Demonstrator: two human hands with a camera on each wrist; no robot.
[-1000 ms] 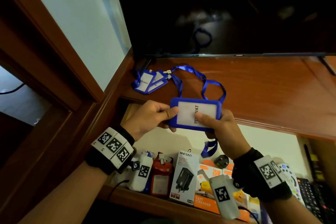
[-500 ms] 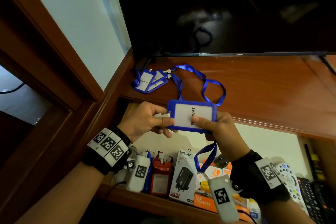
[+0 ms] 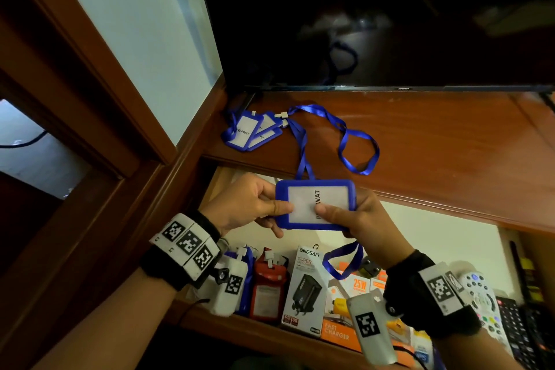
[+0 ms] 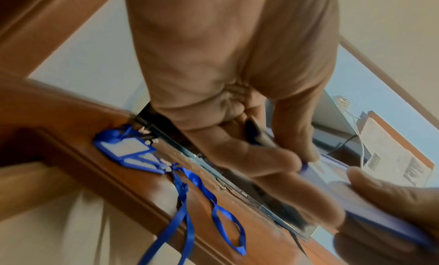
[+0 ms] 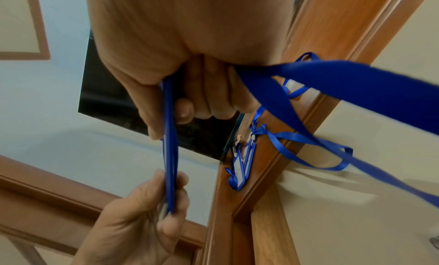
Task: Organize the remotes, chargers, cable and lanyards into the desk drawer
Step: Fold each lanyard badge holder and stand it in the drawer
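Both hands hold a blue badge holder [image 3: 315, 204] flat above the open desk drawer [image 3: 228, 321]. My left hand [image 3: 279, 213] pinches its left edge, thumb on the white card. My right hand [image 3: 336, 216] grips the right side, and a loop of the blue strap [image 3: 342, 261] hangs out below it. The right wrist view shows the holder [image 5: 170, 137] edge-on between both hands, the strap [image 5: 332, 81] trailing from my right fist. Other blue lanyards [image 3: 252, 132] lie on the desk top at the back left, their straps [image 3: 357, 144] looping to the right.
In the drawer stand charger boxes [image 3: 306, 288], a red badge holder [image 3: 267, 288] and a plug [image 3: 369, 269]. A grey remote [image 3: 480, 294] and black remotes [image 3: 516, 327] lie at its right end. A dark TV [image 3: 360, 18] stands at the back of the desk.
The badge holder has come down slightly toward the drawer. My left hand shifted from the white clip at its left end onto the holder's face. The strap loop hangs lower.
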